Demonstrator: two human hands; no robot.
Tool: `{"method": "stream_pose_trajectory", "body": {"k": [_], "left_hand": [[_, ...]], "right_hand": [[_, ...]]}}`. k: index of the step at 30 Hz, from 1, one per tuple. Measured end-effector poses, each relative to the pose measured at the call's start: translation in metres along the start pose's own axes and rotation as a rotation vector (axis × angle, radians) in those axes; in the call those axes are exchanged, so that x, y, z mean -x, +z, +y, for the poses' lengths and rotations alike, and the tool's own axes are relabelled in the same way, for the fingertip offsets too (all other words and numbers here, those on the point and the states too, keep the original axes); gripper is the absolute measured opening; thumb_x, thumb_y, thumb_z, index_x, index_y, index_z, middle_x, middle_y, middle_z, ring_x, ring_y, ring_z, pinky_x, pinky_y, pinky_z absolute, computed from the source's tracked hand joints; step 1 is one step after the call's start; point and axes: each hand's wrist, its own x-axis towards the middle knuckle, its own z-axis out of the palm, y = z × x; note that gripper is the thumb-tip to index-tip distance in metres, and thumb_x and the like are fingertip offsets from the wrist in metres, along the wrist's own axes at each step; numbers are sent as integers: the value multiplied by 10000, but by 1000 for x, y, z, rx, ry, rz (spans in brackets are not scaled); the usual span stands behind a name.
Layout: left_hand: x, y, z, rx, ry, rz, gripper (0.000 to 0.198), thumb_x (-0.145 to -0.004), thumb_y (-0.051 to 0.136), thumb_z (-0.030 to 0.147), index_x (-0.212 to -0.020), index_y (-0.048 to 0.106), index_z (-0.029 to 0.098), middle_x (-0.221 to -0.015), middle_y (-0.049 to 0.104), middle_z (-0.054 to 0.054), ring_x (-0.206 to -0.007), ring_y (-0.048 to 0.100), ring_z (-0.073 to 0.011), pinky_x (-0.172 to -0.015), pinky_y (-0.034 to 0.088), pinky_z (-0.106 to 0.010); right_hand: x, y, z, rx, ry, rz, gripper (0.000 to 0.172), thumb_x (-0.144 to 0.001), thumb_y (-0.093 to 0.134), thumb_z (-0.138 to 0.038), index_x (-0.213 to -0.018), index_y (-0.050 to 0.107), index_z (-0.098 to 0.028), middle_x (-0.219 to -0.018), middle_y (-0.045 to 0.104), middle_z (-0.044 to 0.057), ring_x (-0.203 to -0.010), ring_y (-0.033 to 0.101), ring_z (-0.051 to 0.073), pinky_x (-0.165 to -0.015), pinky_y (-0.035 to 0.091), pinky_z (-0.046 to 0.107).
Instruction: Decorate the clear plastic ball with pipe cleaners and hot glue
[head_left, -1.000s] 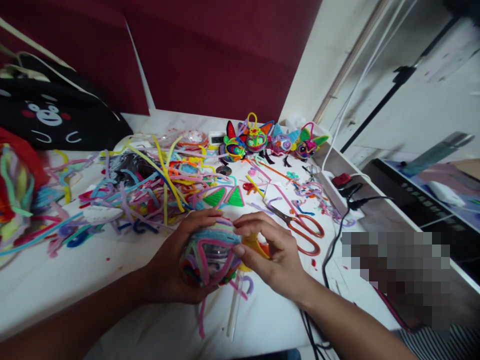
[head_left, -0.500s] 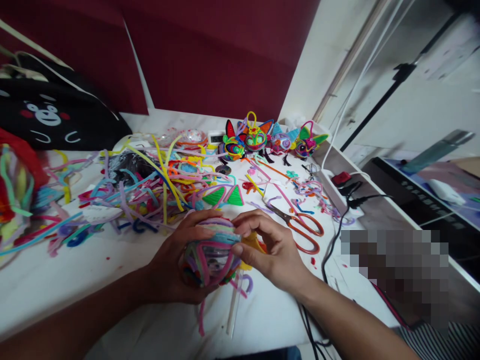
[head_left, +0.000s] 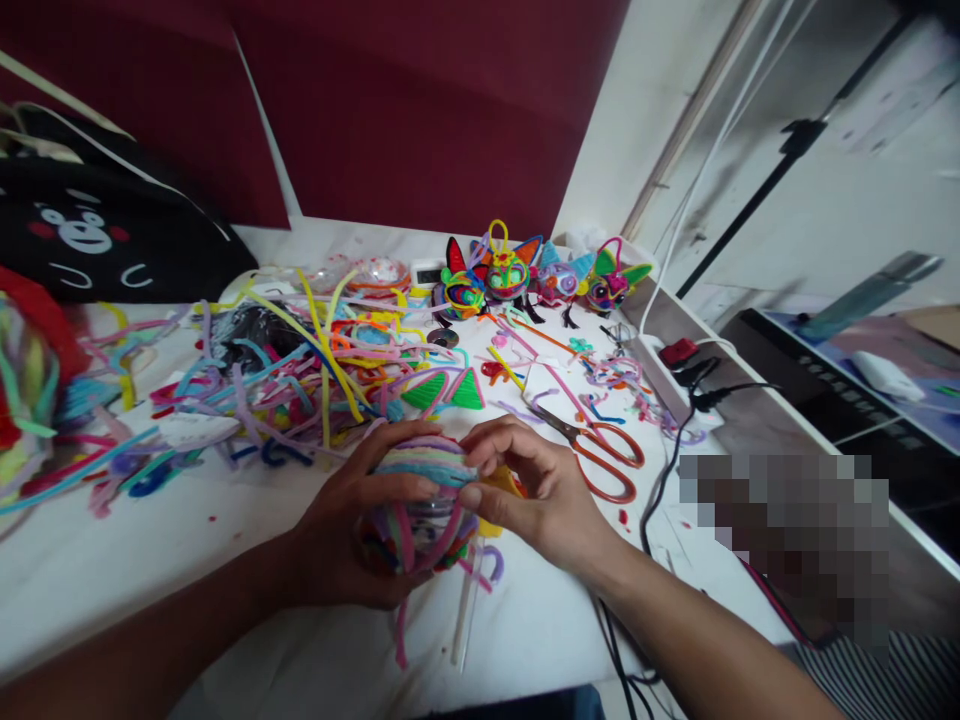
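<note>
A clear ball wrapped in bands of pink, blue, green and purple pipe cleaners (head_left: 424, 470) is held over the near part of the white table. My left hand (head_left: 352, 520) is closed around its left side, thumb across the front. At the ball's right edge, thumb and forefinger of my right hand (head_left: 536, 495) pinch the end of a light blue pipe cleaner (head_left: 450, 476). Behind that hand lies a yellow tool (head_left: 491, 528), mostly hidden, with a clear stick (head_left: 466, 615) below it. Orange-handled scissors (head_left: 589, 448) lie open beyond my right hand.
Loose pipe cleaners (head_left: 277, 385) are heaped at left, near a black bag (head_left: 112, 235). Several finished eared balls (head_left: 510, 275) line the back. A power strip (head_left: 664, 375) with black cables (head_left: 664, 490) runs along the right edge. A blurred-out person (head_left: 795, 550) is at right.
The ball has tipped slightly, showing more of its striped top, and my left thumb has slid along its front. My right hand keeps its pinch. The view has shifted a little.
</note>
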Motion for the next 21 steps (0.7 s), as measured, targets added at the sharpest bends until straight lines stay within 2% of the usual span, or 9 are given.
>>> {"method": "stream_pose_trajectory", "body": {"k": [6, 9, 11, 16, 21], "left_hand": [[-1, 0, 2, 105, -78, 14, 820, -643, 872, 204, -1337, 447, 305, -1459, 450, -99, -1359, 475, -306, -1046, 476, -430], [3, -2, 2, 188, -181, 43, 775, -678, 860, 248, -1336, 460, 334, -1474, 448, -81, -1374, 461, -306, -1046, 472, -409], [5, -4, 2, 291, -248, 70, 724, -717, 845, 305, -1343, 482, 343, -1474, 464, -60, -1365, 479, -280, -1024, 494, -351], [10, -12, -3, 566, -395, 153, 641, -738, 847, 435, -1317, 587, 346, -1281, 610, -3, -1103, 658, -179, -854, 573, -194], [19, -9, -7, 969, -594, 203, 606, -766, 849, 319, -1307, 579, 353, -1177, 685, 9, -831, 729, -130, -789, 619, -230]], "right_hand": [[0, -3, -6, 3, 27, 20, 205, -852, 756, -408, -936, 706, -227, -1030, 647, 40, -745, 587, 135, -673, 496, 291], [-1, -7, -9, 97, -67, 67, 131, -940, 643, -343, -961, 716, -236, -1011, 666, 35, -840, 631, 157, -739, 514, 297], [-2, -10, -10, 168, -137, 99, 154, -976, 577, -285, -966, 722, -233, -984, 685, 30, -938, 640, 165, -816, 498, 293], [-4, -11, -10, 245, -164, 106, 202, -1003, 522, -246, -950, 712, -203, -939, 689, 28, -916, 643, 145, -805, 481, 260], [-2, -11, -8, 300, -179, 104, 212, -1013, 509, -251, -960, 703, -184, -936, 686, 37, -895, 644, 138, -783, 480, 246]]}}
